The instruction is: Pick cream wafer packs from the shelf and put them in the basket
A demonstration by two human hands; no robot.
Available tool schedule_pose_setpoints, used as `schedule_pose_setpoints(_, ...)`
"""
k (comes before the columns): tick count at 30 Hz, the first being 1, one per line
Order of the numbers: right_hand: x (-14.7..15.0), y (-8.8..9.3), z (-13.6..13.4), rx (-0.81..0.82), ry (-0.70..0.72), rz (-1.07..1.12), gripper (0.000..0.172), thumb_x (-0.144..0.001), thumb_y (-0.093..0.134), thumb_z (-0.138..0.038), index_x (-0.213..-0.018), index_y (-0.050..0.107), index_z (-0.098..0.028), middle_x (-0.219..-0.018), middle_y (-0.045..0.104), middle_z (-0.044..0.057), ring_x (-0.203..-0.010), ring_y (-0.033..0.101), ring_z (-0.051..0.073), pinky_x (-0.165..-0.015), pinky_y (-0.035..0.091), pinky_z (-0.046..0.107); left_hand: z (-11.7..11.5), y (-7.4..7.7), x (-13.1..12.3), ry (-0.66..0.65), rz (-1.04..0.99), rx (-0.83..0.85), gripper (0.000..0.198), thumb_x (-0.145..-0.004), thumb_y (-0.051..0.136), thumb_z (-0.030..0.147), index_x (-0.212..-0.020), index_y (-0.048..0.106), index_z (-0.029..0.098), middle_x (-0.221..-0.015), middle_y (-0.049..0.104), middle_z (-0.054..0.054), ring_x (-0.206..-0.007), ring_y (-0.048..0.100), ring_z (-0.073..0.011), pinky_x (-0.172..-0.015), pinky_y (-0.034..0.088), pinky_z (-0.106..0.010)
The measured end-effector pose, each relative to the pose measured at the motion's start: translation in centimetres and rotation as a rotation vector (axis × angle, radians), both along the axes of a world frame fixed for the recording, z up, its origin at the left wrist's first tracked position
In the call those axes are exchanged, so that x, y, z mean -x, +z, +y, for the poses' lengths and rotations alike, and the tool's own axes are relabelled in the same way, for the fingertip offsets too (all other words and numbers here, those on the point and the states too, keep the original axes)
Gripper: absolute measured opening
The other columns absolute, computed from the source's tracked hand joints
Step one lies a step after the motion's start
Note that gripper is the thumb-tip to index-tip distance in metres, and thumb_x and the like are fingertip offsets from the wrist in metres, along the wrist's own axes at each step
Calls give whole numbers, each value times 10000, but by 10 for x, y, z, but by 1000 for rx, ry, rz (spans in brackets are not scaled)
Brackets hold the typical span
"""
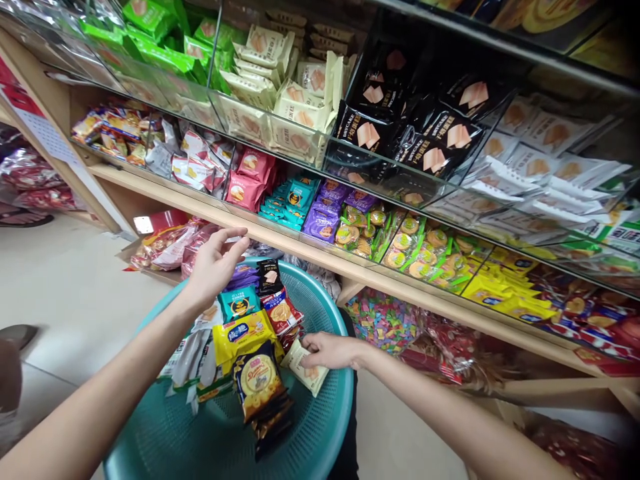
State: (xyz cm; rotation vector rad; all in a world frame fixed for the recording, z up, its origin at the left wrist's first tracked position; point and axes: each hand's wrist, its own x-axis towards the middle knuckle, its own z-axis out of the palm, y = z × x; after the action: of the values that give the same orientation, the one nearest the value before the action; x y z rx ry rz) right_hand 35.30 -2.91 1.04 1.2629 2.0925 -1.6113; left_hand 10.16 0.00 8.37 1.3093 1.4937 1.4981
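Note:
A teal perforated plastic basket (320, 427) holds several wrapped snacks. My right hand (327, 351) pinches a cream snack packet (304, 375) inside its right side. Above the basket's far left rim hovers my left hand (219, 261), fingers stretched out and nothing in them. Below it lie a purple packet (245, 276), a teal packet (241, 305) and a black packet (270, 276). Nearer the middle are a yellow packet (245, 335), a red and blue packet (281, 311) and a stack of dark blue and gold packets (257, 380). White and green packets (193, 360) line the left.
Shelves with clear dividers stand ahead, stocked with green (155, 40), cream (305, 100), black (370, 127) and white packets (545, 167). A wooden shelf edge (285, 233) runs just beyond the basket. Bagged sweets (383, 320) sit underneath. Someone's foot (25, 215) shows at left.

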Motion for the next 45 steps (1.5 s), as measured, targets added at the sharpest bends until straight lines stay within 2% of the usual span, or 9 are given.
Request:
schedule_pose_setpoints(8, 1, -15, -6, -8, 16, 4, 209, -680, 603, -292, -695, 415, -202, -594, 370, -81, -549, 328, 76, -465, 236, 212, 0, -1, -2, -17, -5, 29, 469, -774, 598, 455, -1120, 586, 138, -1066, 608, -70, -913, 583, -158, -721, 559, -265)
schedule_pose_setpoints(17, 7, -10, 0, -72, 173, -41, 142, -723, 578, -282, -756, 483, -181, -651, 420, -65, -580, 370, 82, -489, 288, 207, -1, -1, -1, -19, -15, 35, 456, -779, 599, 439, -1122, 584, 138, -1073, 611, -67, -914, 589, -153, -712, 560, -249)
schedule_pose_setpoints(21, 5, 7, 15, -77, 334, -70, 277, -784, 552, -315, -1000, 589, -145, -905, 612, 30, -821, 550, 156, -681, 415, 232, -1, 0, -2, -17, -15, 31, 455, -785, 595, 440, -1124, 585, 137, -1063, 612, -67, -932, 588, -160, -710, 558, -248)
schedule_pose_setpoints(25, 6, 27, 25, -115, 485, -108, 422, -835, 515, -284, -1222, 532, -116, -1264, 553, 140, -1170, 491, 254, -950, 366, 314, -1, 0, -4, -7, -22, 37, 451, -783, 597, 442, -1108, 592, 130, -1012, 620, -61, -913, 588, -152, -706, 553, -235)
schedule_pose_setpoints(27, 10, 32, 23, -164, 535, -143, 438, -832, 526, -280, -1236, 521, -110, -1259, 562, 162, -1156, 513, 277, -930, 390, 338, -1, 1, -4, -9, -20, 38, 454, -781, 598, 446, -1104, 594, 128, -1011, 620, -63, -911, 588, -154, -704, 554, -239)
schedule_pose_setpoints(31, 22, 33, 12, -331, 629, -278, 474, -787, 585, -322, -1216, 512, -134, -1115, 648, 148, -971, 627, 273, -713, 472, 306, -1, 0, -4, -14, -38, 42, 464, -777, 601, 450, -1114, 588, 131, -1018, 618, -67, -932, 587, -167, -715, 552, -254)
schedule_pose_setpoints(34, 28, 27, 4, -410, 679, -338, 382, -775, 575, -272, -1134, 572, -144, -1063, 669, 146, -912, 650, 277, -636, 464, 303, 0, -2, -3, -3, -47, 41, 472, -774, 602, 457, -1120, 579, 136, -1029, 612, -64, -943, 587, -173, -730, 544, -257)
schedule_pose_setpoints(38, 30, 18, -3, -423, 696, -340, 282, -765, 574, -216, -1032, 637, -152, -1023, 683, 136, -898, 656, 274, -618, 453, 301, 1, -4, -3, 3, -48, 35, 479, -769, 602, 464, -1116, 581, 134, -1054, 606, -68, -939, 594, -184, -734, 544, -271)
schedule_pose_setpoints(45, 27, 10, 1, -404, 693, -226, 334, -814, 534, -248, -1129, 612, -174, -1065, 673, 111, -942, 632, 237, -678, 438, 280, 2, -5, -3, 11, -8, 57, 488, -768, 595, 477, -1119, 585, 137, -1029, 619, -69, -938, 601, -195, -742, 551, -295)
